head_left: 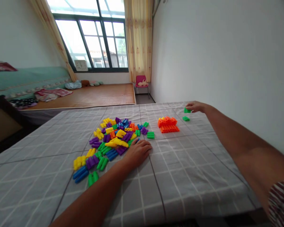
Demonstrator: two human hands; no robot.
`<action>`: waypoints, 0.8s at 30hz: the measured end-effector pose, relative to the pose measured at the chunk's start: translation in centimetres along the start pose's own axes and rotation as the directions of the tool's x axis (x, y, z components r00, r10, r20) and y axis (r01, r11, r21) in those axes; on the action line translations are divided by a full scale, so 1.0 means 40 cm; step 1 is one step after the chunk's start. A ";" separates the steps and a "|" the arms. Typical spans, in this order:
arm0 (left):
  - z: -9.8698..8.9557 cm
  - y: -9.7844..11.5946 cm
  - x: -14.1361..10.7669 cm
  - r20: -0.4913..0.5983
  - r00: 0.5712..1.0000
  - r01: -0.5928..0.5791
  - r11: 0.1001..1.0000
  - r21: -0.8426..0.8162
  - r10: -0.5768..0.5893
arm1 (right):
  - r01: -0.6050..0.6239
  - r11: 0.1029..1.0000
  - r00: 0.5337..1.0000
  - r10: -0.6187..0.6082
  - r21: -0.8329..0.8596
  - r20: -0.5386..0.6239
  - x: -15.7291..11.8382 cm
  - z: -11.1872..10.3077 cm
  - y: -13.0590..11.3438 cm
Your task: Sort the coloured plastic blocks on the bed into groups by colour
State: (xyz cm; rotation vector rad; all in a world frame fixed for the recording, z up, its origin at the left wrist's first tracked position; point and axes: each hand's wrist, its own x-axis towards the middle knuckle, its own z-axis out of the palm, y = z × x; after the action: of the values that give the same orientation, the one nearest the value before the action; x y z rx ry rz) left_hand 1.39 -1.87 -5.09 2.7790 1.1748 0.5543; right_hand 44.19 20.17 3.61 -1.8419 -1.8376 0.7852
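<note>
My left hand (140, 151) lies palm down on the tablecloth at the right edge of a heap of plastic building blocks. Its fingers are laid out, touching the cloth, and a bit of a blue block (137, 140) peeks out beside them. At the far right of the table, my right hand (196, 106) pinches a green building block (186, 110). Just below it another green block (186, 118) lies on the cloth. Between the hands sits a stack of orange blocks (168, 124), with a little yellow showing at its top left.
Yellow blocks (79, 162), purple blocks (92, 162) and several others in blue and green spread left of my left hand. A grey checked cloth (180, 170) covers the table. Beyond stand a pink chair (141, 79) and a low bed (104, 94). A white wall (217, 56) rises on the right.
</note>
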 end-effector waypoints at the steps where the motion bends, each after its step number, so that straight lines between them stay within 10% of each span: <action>1: -0.002 0.001 0.001 0.003 1.000 0.004 1.000 -0.002 -0.004 | -0.038 0.999 0.999 0.038 0.004 -0.014 -0.002 0.007 0.036; 14: -0.019 0.005 0.012 0.018 0.999 0.037 0.999 -0.033 -0.036 | -0.007 0.995 0.995 -0.003 -0.102 -0.103 0.050 0.122 0.158; 19: -0.018 0.003 0.013 0.024 0.999 0.036 0.998 -0.046 -0.035 | -0.002 0.966 0.915 -0.102 -0.257 -0.391 0.059 0.129 0.196; 24: -0.014 -0.002 0.013 0.025 0.999 0.045 0.998 -0.044 -0.043 | 0.093 0.902 0.897 -0.259 -0.421 -0.358 0.051 0.176 0.174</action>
State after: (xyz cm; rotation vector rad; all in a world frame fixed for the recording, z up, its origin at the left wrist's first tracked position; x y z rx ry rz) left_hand 1.47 -1.47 -4.42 2.7081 1.2004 0.5347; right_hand 44.79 21.26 -6.44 -1.8462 -1.9368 -0.0561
